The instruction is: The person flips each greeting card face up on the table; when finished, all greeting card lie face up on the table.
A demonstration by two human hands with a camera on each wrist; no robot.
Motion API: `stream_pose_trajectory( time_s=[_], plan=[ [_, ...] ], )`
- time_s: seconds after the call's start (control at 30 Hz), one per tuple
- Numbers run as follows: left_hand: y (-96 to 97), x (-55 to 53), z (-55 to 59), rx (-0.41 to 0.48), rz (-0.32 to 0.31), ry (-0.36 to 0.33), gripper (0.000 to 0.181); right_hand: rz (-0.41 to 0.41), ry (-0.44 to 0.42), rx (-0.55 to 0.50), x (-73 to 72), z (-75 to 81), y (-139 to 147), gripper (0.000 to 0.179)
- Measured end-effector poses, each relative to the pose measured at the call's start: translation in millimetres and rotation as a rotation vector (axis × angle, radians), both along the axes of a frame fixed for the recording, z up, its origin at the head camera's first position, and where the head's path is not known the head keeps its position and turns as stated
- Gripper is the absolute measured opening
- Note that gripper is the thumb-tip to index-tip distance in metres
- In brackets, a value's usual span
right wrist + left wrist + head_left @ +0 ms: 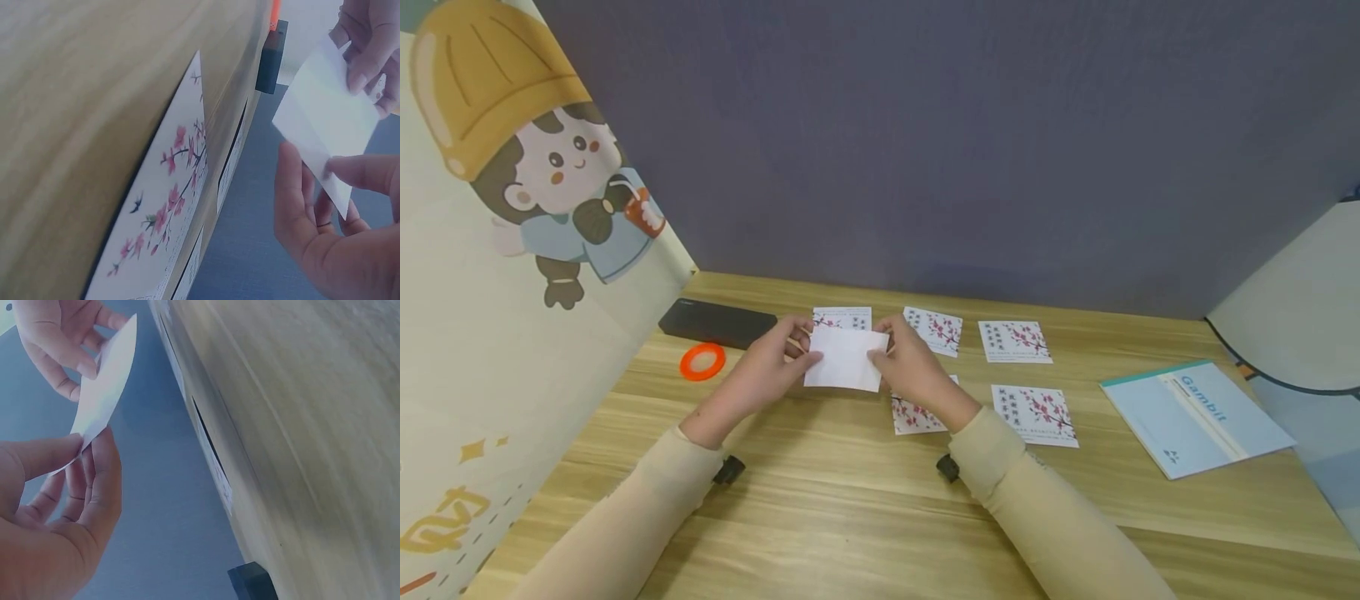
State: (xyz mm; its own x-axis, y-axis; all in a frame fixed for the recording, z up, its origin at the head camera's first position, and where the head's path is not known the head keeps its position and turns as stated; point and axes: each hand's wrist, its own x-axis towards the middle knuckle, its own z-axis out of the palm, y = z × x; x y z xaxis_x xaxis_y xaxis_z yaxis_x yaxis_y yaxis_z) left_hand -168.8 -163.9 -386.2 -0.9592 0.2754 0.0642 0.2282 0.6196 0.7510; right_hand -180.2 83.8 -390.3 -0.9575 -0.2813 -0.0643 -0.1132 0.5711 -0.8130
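Note:
Between both hands, a small white sheet of paper point(846, 358) is held up above the table, its blank side toward me. My left hand point(772, 362) pinches its left edge between thumb and fingers. At the opposite edge, my right hand point(917, 367) pinches it the same way. The left wrist view shows the paper point(107, 384) slightly bowed. A faint crease crosses the paper point(331, 103) in the right wrist view. Behind it, a card with plum blossoms point(842, 317) is partly covered. Another blossom card point(917, 417) lies partly under my right hand and wrist.
More blossom cards, point(1015, 342) among them, lie to the right on the wooden table point(835, 517). A black case point(715, 323) and an orange ring point(702, 362) lie at left. A light blue notebook point(1198, 417) lies at right. A dark partition point(910, 150) stands behind.

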Motion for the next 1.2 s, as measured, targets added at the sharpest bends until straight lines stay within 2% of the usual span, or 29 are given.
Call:
stream_pose_trajectory(
  time_s=[0.3, 0.43, 0.57, 0.7, 0.8, 1.0, 1.2],
  plan=[
    [7.8, 5.6, 2.3, -0.032, -0.021, 0.193, 0.030, -0.026, 0.033, -0.062, 1.5, 1.3, 1, 0.038],
    [10.6, 9.3, 4.6, -0.063, -0.016, 0.250, 0.029, -0.021, 0.023, -0.074, 3.3, 3.2, 3, 0.035],
    [12.3, 12.6, 6.9, -0.107, -0.017, 0.316, 0.027, -0.021, -0.004, -0.096, 4.4, 4.6, 5, 0.041],
    [12.2, 14.4, 7.3, -0.149, -0.026, 0.431, 0.022, -0.035, -0.021, -0.132, 3.1, 3.9, 7, 0.050],
    [11.9, 14.6, 6.2, -0.161, -0.041, 0.509, 0.018, -0.046, -0.041, -0.181, 0.9, 2.6, 9, 0.050],
    [12.4, 16.3, 5.7, -0.182, -0.098, 0.666, 0.016, -0.094, -0.112, -0.333, -2.4, -1.1, 10, 0.039],
    [12.8, 14.9, 3.2, -0.175, -0.153, 0.854, 0.022, -0.115, -0.157, -0.371, -3.9, -1.1, 11, 0.031]
  ],
)
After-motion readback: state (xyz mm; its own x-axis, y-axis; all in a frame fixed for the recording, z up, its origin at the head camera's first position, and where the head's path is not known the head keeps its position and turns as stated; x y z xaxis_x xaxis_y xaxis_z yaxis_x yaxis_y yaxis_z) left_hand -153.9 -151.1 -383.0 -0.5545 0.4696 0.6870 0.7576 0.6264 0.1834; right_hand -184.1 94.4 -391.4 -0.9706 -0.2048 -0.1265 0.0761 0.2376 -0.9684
